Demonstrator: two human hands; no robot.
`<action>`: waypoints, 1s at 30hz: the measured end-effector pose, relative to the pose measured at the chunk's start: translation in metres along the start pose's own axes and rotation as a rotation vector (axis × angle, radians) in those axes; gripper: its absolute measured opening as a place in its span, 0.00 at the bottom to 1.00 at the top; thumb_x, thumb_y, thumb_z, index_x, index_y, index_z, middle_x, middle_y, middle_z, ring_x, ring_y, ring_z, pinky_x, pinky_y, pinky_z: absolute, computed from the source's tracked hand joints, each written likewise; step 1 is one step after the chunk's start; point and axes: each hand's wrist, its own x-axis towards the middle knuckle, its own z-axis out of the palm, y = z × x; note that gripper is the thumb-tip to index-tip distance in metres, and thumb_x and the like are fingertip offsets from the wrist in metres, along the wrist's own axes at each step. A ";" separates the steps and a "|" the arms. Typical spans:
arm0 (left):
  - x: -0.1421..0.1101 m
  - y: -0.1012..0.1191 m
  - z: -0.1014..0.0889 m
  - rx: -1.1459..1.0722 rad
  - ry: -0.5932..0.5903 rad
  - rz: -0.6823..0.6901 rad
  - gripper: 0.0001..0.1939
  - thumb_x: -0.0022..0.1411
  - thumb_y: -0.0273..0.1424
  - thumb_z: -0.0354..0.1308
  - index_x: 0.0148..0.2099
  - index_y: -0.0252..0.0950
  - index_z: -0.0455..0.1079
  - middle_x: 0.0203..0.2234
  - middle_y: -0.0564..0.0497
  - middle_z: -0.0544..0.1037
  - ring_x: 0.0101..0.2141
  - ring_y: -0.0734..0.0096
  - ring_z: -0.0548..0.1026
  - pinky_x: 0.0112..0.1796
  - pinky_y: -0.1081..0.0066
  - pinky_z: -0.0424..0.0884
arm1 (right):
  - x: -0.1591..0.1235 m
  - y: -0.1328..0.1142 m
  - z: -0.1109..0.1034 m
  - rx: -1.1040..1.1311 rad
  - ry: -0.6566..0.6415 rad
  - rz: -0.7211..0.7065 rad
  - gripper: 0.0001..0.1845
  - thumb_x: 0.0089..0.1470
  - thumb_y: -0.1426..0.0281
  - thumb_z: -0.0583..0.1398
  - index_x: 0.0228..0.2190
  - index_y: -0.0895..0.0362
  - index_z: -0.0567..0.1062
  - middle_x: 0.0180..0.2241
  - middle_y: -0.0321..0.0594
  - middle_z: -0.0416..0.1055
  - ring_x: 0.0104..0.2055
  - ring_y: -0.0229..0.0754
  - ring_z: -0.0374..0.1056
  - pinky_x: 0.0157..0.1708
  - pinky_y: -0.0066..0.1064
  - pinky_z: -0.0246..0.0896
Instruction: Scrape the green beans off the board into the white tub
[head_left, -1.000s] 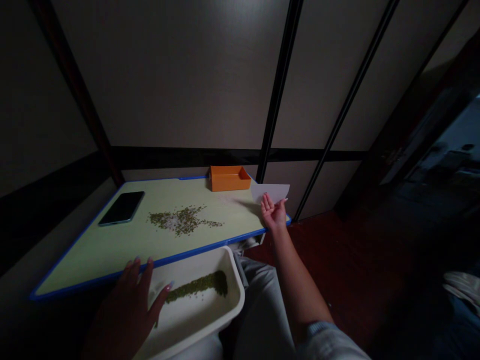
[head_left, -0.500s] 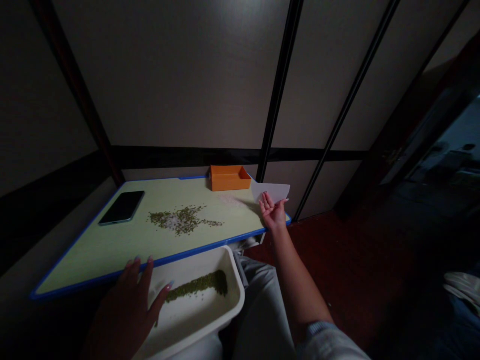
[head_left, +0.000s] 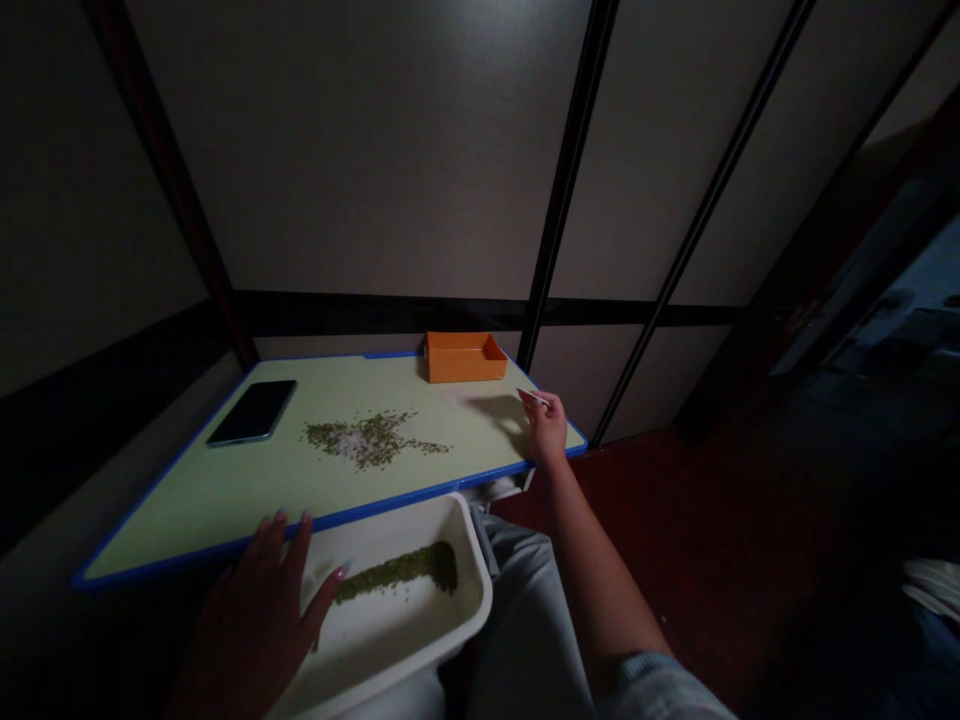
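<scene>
My right hand [head_left: 547, 425] is closed on a thin white card [head_left: 532, 396], seen almost edge-on, above the right end of the pale green table. Below it lies a dark shadow. My left hand [head_left: 266, 600] rests at the left side of a white plastic bin [head_left: 480, 590], fingers spread and thumb reaching over the inside. Small green seeds [head_left: 397, 574] lie in a band along the bin's bottom. On the table a loose pile of green seeds [head_left: 382, 435] is mixed with whitish grains [head_left: 346, 443]. A faint pale patch shows below the orange box.
An orange open box [head_left: 466, 360] stands at the table's back edge. A black-screened phone [head_left: 253, 412] lies on the left of the table [head_left: 247, 500], which has a blue rim. Panelled doors [head_left: 390, 150] rise behind it. The dark red floor [head_left: 637, 500] is at right.
My right hand has turned over, so the card went from facing me broadside to nearly edge-on and lower. The view has shifted slightly. My left hand and the seeds look unchanged.
</scene>
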 end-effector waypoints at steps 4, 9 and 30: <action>0.000 0.001 0.001 0.032 -0.001 -0.021 0.39 0.63 0.55 0.41 0.64 0.32 0.60 0.62 0.29 0.68 0.64 0.42 0.64 0.56 0.46 0.67 | -0.006 -0.002 0.002 -0.127 -0.023 -0.091 0.10 0.46 0.78 0.67 0.32 0.56 0.76 0.33 0.33 0.79 0.38 0.36 0.75 0.44 0.27 0.66; 0.001 0.001 -0.001 0.023 -0.006 -0.011 0.40 0.63 0.55 0.39 0.63 0.30 0.61 0.62 0.27 0.68 0.63 0.40 0.65 0.54 0.45 0.68 | -0.015 -0.009 0.005 -0.252 -0.020 -0.144 0.13 0.41 0.78 0.70 0.31 0.53 0.78 0.33 0.31 0.78 0.39 0.38 0.71 0.44 0.26 0.64; 0.004 0.003 -0.003 0.059 0.006 0.034 0.42 0.65 0.54 0.36 0.60 0.22 0.65 0.59 0.22 0.68 0.62 0.35 0.66 0.53 0.46 0.69 | -0.031 -0.016 0.004 -1.120 -0.192 -0.336 0.07 0.53 0.64 0.65 0.29 0.53 0.75 0.26 0.35 0.78 0.31 0.44 0.70 0.42 0.35 0.56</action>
